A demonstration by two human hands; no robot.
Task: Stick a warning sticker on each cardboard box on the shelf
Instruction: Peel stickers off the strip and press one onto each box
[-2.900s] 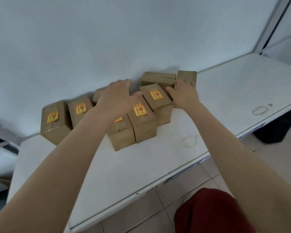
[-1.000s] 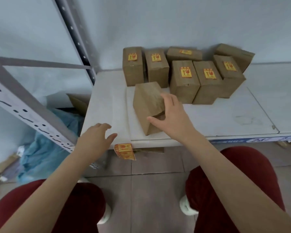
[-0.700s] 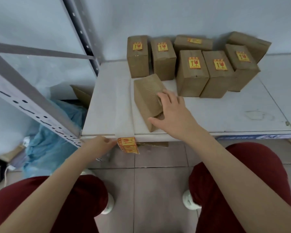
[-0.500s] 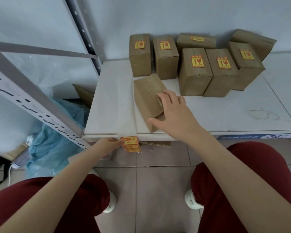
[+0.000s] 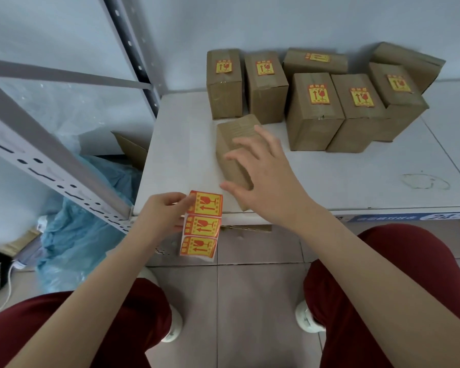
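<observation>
A plain cardboard box (image 5: 233,150) with no sticker lies near the front of the white shelf (image 5: 175,160). My right hand (image 5: 263,179) hovers over it with fingers spread, holding nothing. My left hand (image 5: 162,213) pinches a strip of three orange-and-yellow warning stickers (image 5: 202,224) at the shelf's front edge, the strip hanging down. Behind stand several boxes with stickers on top, such as one at the back left (image 5: 225,83) and one in the middle (image 5: 314,110). One box at the far right back (image 5: 409,62) shows no sticker.
A grey perforated shelf upright (image 5: 51,155) runs diagonally at the left. Blue plastic sheeting (image 5: 85,227) and an open carton (image 5: 133,150) lie on the floor left of the shelf. My knees in red trousers are below, over grey floor tiles.
My left hand reached the sticker strip at the shelf edge, took it and lifted it so three stickers show. My right hand let go of the plain box and opened above it.
</observation>
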